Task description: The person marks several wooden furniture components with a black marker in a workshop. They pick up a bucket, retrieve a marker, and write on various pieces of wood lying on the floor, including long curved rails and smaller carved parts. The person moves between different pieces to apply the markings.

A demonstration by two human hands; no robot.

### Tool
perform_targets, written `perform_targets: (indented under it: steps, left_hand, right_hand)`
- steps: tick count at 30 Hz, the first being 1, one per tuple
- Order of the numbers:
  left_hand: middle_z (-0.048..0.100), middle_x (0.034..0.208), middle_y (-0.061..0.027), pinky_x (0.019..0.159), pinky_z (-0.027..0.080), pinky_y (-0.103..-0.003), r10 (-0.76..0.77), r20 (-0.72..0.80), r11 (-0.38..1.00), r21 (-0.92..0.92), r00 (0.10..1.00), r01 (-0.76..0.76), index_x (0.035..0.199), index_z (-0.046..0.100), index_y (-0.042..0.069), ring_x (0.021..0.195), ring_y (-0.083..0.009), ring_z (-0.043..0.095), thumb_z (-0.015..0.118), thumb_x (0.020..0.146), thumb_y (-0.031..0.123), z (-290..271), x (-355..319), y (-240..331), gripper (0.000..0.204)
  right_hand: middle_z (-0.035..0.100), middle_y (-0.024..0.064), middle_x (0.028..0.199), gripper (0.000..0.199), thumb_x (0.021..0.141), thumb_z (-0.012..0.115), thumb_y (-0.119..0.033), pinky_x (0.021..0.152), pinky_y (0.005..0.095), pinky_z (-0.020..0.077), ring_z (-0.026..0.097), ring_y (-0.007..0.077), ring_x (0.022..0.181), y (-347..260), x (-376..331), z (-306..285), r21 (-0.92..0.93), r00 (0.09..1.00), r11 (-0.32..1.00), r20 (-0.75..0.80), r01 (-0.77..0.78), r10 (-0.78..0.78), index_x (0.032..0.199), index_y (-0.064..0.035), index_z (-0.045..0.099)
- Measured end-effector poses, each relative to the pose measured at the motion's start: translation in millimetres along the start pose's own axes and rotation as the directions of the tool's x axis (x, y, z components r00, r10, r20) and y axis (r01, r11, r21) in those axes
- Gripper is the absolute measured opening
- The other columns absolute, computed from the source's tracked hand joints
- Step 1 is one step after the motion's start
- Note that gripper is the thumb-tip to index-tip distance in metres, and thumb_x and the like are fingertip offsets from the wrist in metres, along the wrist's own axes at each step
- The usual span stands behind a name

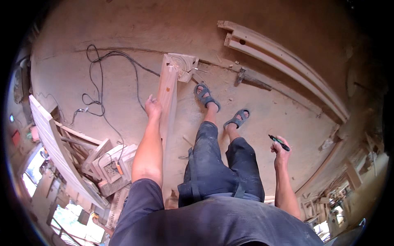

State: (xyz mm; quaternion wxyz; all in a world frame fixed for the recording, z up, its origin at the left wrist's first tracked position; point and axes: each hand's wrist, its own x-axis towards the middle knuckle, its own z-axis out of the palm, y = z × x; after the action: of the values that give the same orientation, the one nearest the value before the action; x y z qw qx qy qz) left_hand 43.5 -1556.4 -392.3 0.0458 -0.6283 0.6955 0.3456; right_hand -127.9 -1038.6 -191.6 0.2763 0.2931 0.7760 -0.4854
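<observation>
My right hand is closed round a dark marker pen with a green band, its tip toward the left. Out in front, my left hand has its fingers loosely curled, and nothing shows in them. It is close against the left edge of a long pale wooden beam; whether it touches the wood is unclear. A small dark mortise shows on the beam's upper face. The far end of this beam meets a thick squared timber block with ringed end grain.
A hammer lies on the dusty floor beyond my sandalled feet. Long grooved timbers stretch across the far right. A black cable loops at left, near stacked wooden pieces, an orange-handled tool and a leaning panel.
</observation>
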Motion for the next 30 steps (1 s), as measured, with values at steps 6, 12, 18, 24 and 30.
perform_targets:
  steps: [6,12,18,24,30]
  left_hand:
    - [0.065,0.101,-0.0145,0.076,0.049,-0.033,0.072,-0.159,0.99,-0.109,0.985,-0.09,0.136,0.048,-0.005,0.081,-0.0192,0.062,0.046,0.087,0.005,0,65,-14,0.05]
    - [0.064,0.11,-0.0172,0.087,0.047,-0.033,-0.181,-0.274,0.934,-0.347,0.945,0.078,0.133,0.05,-0.007,0.096,-0.0224,0.062,0.047,0.086,0.002,32,76,67,0.048]
    - [0.063,0.117,-0.0188,0.088,0.047,-0.035,-0.161,-0.375,0.969,-0.237,0.913,0.073,0.131,0.051,-0.007,0.099,-0.0248,0.062,0.047,0.086,0.003,49,57,84,0.046]
    - [0.067,0.103,-0.0189,0.083,0.048,-0.036,-0.143,-0.391,0.916,-0.4,0.909,-0.028,0.119,0.059,-0.011,0.089,-0.0268,0.063,0.052,0.086,0.006,34,78,52,0.038]
    - [0.067,0.101,-0.0186,0.082,0.047,-0.035,-0.068,-0.426,0.983,-0.183,0.902,-0.013,0.118,0.058,-0.012,0.089,-0.0264,0.061,0.045,0.086,0.005,41,71,68,0.039]
  right_hand:
    - [0.055,0.0032,0.068,0.027,0.081,0.066,-0.013,0.054,0.0263,0.0405,0.051,0.0126,0.057,28,42,98,0.312,0.993,0.949,0.115,-0.042,0.006,0.103,0.0011,0.061]
    - [0.053,-0.0009,0.058,0.013,0.077,0.07,-0.016,0.044,0.0241,0.0333,0.046,0.0089,0.047,-22,91,266,0.502,0.973,0.859,0.231,-0.095,-0.027,0.08,-0.0035,0.065]
    - [0.059,0.0027,0.062,0.013,0.08,0.066,-0.017,0.048,0.0255,0.0406,0.054,0.0107,0.052,-49,117,412,0.525,0.92,0.843,0.378,-0.119,-0.106,0.08,-0.004,0.063]
    - [0.062,0.0067,0.076,0.01,0.078,0.057,-0.008,0.059,0.0315,0.0496,0.063,0.0194,0.068,-30,128,466,0.207,0.867,0.944,0.382,0.257,-0.32,0.086,-0.0059,0.062]
    - [0.065,0.004,0.072,0.013,0.079,0.065,-0.014,0.058,0.0273,0.0498,0.063,0.0132,0.065,-61,106,453,0.327,0.893,0.945,0.427,-0.007,-0.141,0.085,-0.0022,0.065]
